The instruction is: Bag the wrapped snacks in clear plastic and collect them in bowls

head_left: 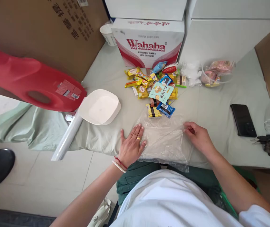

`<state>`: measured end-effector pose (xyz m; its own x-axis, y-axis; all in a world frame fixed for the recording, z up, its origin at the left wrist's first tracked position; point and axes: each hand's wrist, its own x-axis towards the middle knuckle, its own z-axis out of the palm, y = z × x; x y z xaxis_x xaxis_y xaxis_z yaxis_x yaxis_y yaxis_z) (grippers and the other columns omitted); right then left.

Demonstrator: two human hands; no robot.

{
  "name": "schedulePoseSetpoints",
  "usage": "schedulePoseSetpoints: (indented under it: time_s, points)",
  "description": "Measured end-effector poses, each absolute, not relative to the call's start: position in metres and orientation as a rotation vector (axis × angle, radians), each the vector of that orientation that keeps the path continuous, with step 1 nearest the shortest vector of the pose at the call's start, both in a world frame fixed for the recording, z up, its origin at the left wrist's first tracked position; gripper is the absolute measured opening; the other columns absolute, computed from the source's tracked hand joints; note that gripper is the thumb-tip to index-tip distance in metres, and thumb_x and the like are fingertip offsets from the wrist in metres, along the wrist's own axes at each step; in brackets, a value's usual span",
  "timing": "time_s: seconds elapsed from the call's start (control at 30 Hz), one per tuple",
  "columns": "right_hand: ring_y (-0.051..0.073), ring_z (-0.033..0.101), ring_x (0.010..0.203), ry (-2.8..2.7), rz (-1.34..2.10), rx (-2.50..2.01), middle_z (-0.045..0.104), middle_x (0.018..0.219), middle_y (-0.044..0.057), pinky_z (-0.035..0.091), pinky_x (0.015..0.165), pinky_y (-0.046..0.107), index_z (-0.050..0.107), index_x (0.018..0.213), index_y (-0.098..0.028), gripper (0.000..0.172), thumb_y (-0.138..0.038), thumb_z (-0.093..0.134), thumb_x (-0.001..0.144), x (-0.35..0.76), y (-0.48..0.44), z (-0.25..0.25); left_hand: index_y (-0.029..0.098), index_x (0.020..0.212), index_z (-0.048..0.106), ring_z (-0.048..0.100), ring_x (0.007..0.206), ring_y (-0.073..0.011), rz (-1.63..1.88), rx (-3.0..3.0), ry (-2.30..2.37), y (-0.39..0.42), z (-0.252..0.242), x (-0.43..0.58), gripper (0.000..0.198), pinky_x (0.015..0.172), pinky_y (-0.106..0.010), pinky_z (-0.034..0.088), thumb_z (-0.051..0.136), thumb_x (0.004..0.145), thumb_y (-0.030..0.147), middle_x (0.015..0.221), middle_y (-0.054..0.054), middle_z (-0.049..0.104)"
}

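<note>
A clear plastic bag point(164, 138) lies flat on the pale green cloth-covered table point(208, 107) right in front of me. My left hand point(132, 145) rests flat on the bag's left edge, fingers spread, with a ring on one finger and bead bracelets at the wrist. My right hand point(196, 135) pinches the bag's right edge between closed fingers. Just beyond the bag sits a pile of small snack packets point(156, 86) in yellow, blue and red wrappers.
A white bowl point(99, 107) and a roll of clear film point(66, 137) lie at the left, beside a red jug point(31, 82). A Wahaha carton point(149, 41), paper cup point(107, 33) and brown boxes stand behind. A black phone point(243, 119), keys point(268, 142) and a clear tub point(216, 74) are at right.
</note>
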<state>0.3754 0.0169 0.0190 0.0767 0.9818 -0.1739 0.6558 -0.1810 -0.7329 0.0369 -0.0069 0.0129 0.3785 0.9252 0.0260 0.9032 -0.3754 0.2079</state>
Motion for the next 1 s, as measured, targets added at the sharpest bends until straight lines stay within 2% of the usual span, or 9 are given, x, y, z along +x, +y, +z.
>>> schedulePoseSetpoints:
  time_s: [0.2,0.3,0.43,0.5,0.6,0.7,0.83,0.9,1.0]
  points:
    - [0.023,0.068,0.08,-1.759,0.66,-1.941,0.075,0.092,0.009,0.056,0.078,0.038,0.075,0.102,-0.02,0.037,-0.048,0.053,0.094,0.41,0.063,0.043,0.022,0.167,0.03,0.031,0.16,-0.0309,0.234,2.494,1.661,-0.004,0.008,0.034,0.064,0.13,-0.065,0.0,0.037,0.108,0.046,0.17,-0.011,0.034]
    - [0.03,0.066,0.107,-2.031,0.399,-1.691,0.072,0.117,0.015,0.055,0.095,0.046,0.072,0.122,-0.017,0.044,-0.049,0.058,0.096,0.37,0.102,0.057,0.023,0.166,0.032,0.03,0.161,-0.0302,0.231,2.487,1.665,-0.004,0.009,0.035,0.064,0.131,-0.065,0.003,0.036,0.108,0.048,0.17,-0.01,0.034]
    - [0.039,0.042,0.144,-2.366,0.113,-1.432,0.051,0.156,0.02,0.041,0.117,0.054,0.055,0.15,-0.013,0.068,-0.041,0.071,0.09,0.299,0.154,0.064,0.022,0.166,0.032,0.032,0.16,-0.0292,0.227,2.486,1.667,-0.003,0.01,0.034,0.064,0.131,-0.065,0.004,0.036,0.108,0.049,0.17,-0.01,0.033]
    - [0.037,0.044,0.142,-2.411,0.072,-1.472,0.055,0.153,0.019,0.043,0.114,0.051,0.058,0.147,-0.013,0.054,-0.032,0.061,0.096,0.283,0.173,0.067,0.023,0.166,0.034,0.032,0.16,-0.0289,0.233,2.478,1.675,-0.004,0.01,0.034,0.064,0.131,-0.064,0.004,0.036,0.108,0.049,0.17,-0.01,0.034]
    - [0.033,0.059,0.122,-2.197,0.08,-1.678,0.07,0.13,0.017,0.051,0.098,0.045,0.066,0.135,-0.018,0.041,-0.027,0.043,0.102,0.296,0.184,0.081,0.024,0.165,0.036,0.032,0.16,-0.0292,0.247,2.425,1.719,-0.01,0.01,0.039,0.062,0.131,-0.065,0.004,0.036,0.108,0.049,0.17,-0.01,0.035]
    - [0.029,0.067,0.102,-1.743,0.277,-1.717,0.074,0.11,0.013,0.055,0.086,0.041,0.069,0.123,-0.02,0.038,-0.043,0.048,0.102,0.332,0.164,0.099,0.022,0.164,0.037,0.032,0.16,-0.0286,0.284,2.316,1.796,-0.025,0.009,0.052,0.061,0.131,-0.066,-0.003,0.035,0.109,0.046,0.17,-0.011,0.035]
    - [0.021,0.067,0.076,-1.172,1.038,-1.58,0.075,0.092,0.006,0.057,0.067,0.034,0.071,0.105,-0.022,0.046,-0.063,0.07,0.086,0.348,0.099,0.102,0.018,0.164,0.037,0.03,0.161,-0.0282,0.334,2.197,1.885,-0.04,0.006,0.072,0.061,0.129,-0.065,-0.014,0.034,0.109,0.044,0.17,-0.012,0.034]
    - [0.02,0.068,0.074,-1.035,1.323,-1.544,0.076,0.091,0.006,0.058,0.064,0.032,0.071,0.101,-0.021,0.052,-0.066,0.079,0.078,0.334,0.061,0.092,0.018,0.164,0.037,0.031,0.161,-0.0291,0.344,2.179,1.915,-0.042,0.005,0.078,0.061,0.128,-0.066,-0.015,0.034,0.108,0.043,0.17,-0.013,0.034]
    - [0.023,0.072,0.08,-1.067,1.52,-1.543,0.078,0.1,0.008,0.061,0.066,0.034,0.07,0.111,-0.022,0.058,-0.073,0.068,0.085,0.309,0.015,0.073,0.018,0.166,0.033,0.031,0.161,-0.0306,0.35,2.212,1.9,-0.042,0.004,0.077,0.062,0.127,-0.066,-0.016,0.036,0.108,0.039,0.17,-0.014,0.034]
